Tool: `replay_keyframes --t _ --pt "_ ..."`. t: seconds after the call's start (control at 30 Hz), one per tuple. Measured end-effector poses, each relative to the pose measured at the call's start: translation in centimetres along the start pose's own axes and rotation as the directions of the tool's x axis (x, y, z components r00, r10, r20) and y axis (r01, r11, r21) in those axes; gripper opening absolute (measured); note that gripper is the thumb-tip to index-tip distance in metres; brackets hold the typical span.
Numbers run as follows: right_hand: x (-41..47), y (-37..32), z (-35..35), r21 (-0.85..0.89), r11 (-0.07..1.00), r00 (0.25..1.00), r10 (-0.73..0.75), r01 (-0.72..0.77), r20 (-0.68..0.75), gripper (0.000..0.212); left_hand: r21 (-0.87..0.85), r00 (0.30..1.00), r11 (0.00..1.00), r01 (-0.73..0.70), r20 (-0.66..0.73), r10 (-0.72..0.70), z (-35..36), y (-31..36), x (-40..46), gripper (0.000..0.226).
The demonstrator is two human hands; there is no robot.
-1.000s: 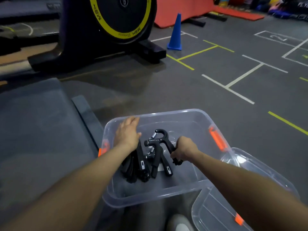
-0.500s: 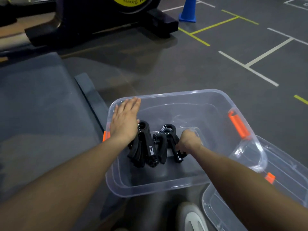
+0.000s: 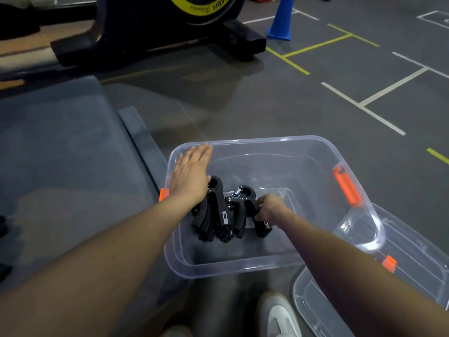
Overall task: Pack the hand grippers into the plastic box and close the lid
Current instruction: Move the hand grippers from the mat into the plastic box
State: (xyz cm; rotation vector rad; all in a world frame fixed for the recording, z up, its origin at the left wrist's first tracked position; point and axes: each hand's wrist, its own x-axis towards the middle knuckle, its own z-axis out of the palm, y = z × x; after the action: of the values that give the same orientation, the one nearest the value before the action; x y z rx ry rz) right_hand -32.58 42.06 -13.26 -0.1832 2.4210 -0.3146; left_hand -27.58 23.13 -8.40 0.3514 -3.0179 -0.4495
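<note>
While packing is under way, items are listed outward from the plastic box, the landmark.

Nearest the wearer, on the near right of the box: lid, clear with an orange clip, lying off the box on the floor. A light shoe shows just before the box's near rim.

Inside the box, left of centre on its floor: hand grippers, black, bunched side by side.

Right hand: fingers curled round the handle of the rightmost gripper in the bunch, grasping it.

Left hand: fingers straight, flat over the left end of the bunch by the box's left wall, clasping nothing.

Beyond the box: grey floor with painted lines; further, an exercise bike base and a blue cone.

Step judged: settling the grippers into the box. Next move calls for letting go, clearing both hands, then bringing the lid from the right, squaring it on the rim and pressing the orange latches shut.
</note>
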Motion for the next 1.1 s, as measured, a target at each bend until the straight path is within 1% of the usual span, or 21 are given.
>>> replay_keyframes --t 0.07,0.17,0.27,0.37,0.47,0.6,0.67,0.73,0.77,0.83,0.9,0.97,1.03,1.1 --pt "-0.2 0.0 0.2 0.012 1.000 1.000 -0.022 0.022 -0.001 0.037 -0.003 1.000 1.000 0.002 0.010 -0.002 -0.2 0.0 -0.3 0.072" --pt "-0.2 -0.4 0.5 0.082 0.993 0.997 -0.081 0.081 -0.001 0.040 0.006 1.000 1.000 0.002 0.021 -0.002 -0.3 -0.1 -0.7 0.072" --pt "-0.4 -0.6 0.6 0.033 0.993 0.993 -0.112 0.112 0.019 0.034 0.027 1.000 1.000 -0.004 0.024 0.003 -0.4 -0.2 -0.8 0.071" --pt "0.0 0.1 0.9 -0.012 0.999 0.999 -0.041 0.041 -0.001 0.039 0.026 1.000 1.000 0.002 0.025 -0.003 -0.4 -0.3 -0.8 0.071" --pt "0.0 0.3 0.8 -0.004 0.999 0.996 -0.052 0.052 0.069 0.043 0.028 1.000 1.000 -0.001 0.025 0.001 -0.3 -0.2 -0.8 0.071" --pt "-0.4 0.2 0.1 0.113 0.994 0.997 -0.018 0.008 0.082 0.045 0.017 0.999 1.000 0.009 0.050 -0.010 -0.4 -0.2 -0.8 0.071" --pt "-1.0 0.0 -0.4 0.155 0.987 0.999 -0.039 0.032 0.038 0.042 -0.014 0.998 0.999 0.032 0.062 -0.031 -0.7 -0.3 -0.9 0.070" --pt "-1.7 -0.7 -1.3 0.192 0.979 0.994 -0.052 0.069 -0.093 0.042 -0.047 0.996 0.997 0.053 0.074 -0.050 -1.3 -0.1 -1.4 0.069" --pt "-2.2 -1.4 -1.7 0.240 0.966 0.987 -0.056 0.091 -0.149 0.044 -0.057 0.996 0.997 0.055 0.078 -0.051 -1.9 -0.1 -1.6 0.067" --pt "-3.1 -3.1 -2.7 0.335 0.927 0.971 -0.097 0.168 -0.220 0.049 -0.056 0.995 0.996 0.066 0.073 -0.062 -3.5 -0.1 -2.1 0.063" --pt "-4.6 -5.3 -3.7 0.398 0.886 0.957 -0.142 0.237 -0.253 0.049 -0.047 0.993 0.993 0.106 0.062 -0.103 -5.5 -0.2 -2.5 0.060" --pt "-6.6 -7.8 -4.6 0.439 0.845 0.940 -0.192 0.304 -0.280 0.049 -0.078 0.985 0.982 0.170 0.054 -0.166 -7.6 -0.5 -2.9 0.057" --pt "-8.5 -10.6 -5.3 0.449 0.813 0.919 -0.251 0.371 -0.305 0.050 -0.133 0.976 0.967 0.215 0.047 -0.211 -9.6 -0.9 -3.9 0.053" --pt "-10.5 -13.6 -5.8 0.424 0.793 0.891 -0.318 0.437 -0.324 0.049 -0.161 0.974 0.961 0.226 0.049 -0.221 -11.3 -2.0 -5.8 0.053"
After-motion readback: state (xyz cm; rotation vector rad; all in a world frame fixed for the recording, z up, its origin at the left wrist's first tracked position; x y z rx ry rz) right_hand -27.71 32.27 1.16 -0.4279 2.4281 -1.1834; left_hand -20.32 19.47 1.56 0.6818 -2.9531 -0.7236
